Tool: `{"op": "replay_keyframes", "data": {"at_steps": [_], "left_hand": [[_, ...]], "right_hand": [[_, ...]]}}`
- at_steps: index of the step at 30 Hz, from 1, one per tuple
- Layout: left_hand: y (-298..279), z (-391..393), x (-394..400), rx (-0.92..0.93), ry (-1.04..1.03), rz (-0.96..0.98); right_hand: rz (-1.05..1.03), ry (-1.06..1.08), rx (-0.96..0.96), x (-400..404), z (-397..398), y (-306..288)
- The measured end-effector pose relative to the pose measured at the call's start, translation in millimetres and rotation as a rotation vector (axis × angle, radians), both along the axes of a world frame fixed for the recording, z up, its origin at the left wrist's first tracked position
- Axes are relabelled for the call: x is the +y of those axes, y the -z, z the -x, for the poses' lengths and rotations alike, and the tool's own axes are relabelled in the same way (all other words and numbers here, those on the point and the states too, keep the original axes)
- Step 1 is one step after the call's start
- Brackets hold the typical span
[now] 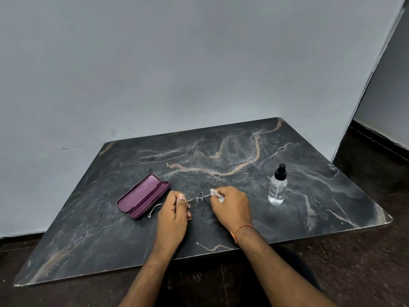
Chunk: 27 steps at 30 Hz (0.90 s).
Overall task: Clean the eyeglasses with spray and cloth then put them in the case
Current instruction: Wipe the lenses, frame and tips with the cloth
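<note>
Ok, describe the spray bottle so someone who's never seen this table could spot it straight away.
On the dark marble table, look toward its right side, beyond the right hand wiping the glasses. The bottle stands upright there alone. It is the only clear, see-through thing with a black pump top; the purple case lies open on the left.

Your left hand (pixel 174 212) grips the glasses (pixel 194 199) while your right hand (pixel 231 206) pinches the cloth (pixel 215 193) against one lens; the open case (pixel 142 196) lies left, the spray bottle (pixel 277 187) right.
</note>
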<state>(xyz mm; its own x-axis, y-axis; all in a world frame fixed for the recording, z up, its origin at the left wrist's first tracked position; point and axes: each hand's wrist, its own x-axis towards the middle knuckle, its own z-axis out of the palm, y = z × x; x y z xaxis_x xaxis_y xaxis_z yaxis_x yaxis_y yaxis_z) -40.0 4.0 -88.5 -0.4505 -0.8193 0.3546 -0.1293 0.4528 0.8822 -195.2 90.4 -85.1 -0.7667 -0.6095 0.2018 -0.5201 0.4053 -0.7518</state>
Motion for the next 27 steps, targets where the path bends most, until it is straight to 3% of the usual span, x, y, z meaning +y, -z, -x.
{"op": "replay_keyframes", "data": {"at_steps": [5,11,20,27], "left_hand": [[0.3,-1.4,-0.5,0.011,-0.012,-0.010],[-0.5,-1.0,-1.2,0.005,-0.034,-0.036],[-1.1,-1.3,-0.3,0.008,-0.030,-0.039],[-0.9,-2.0,0.3,0.006,-0.033,-0.026]], "right_hand": [[-0.024,0.003,-0.087,4.1,-3.2,-1.2],[0.061,-0.150,0.015,6.4,-6.6,-0.4],[0.032,-0.034,-0.017,-1.2,-2.2,4.8],[0.115,-0.179,0.052,0.1,-0.4,4.4]]}}
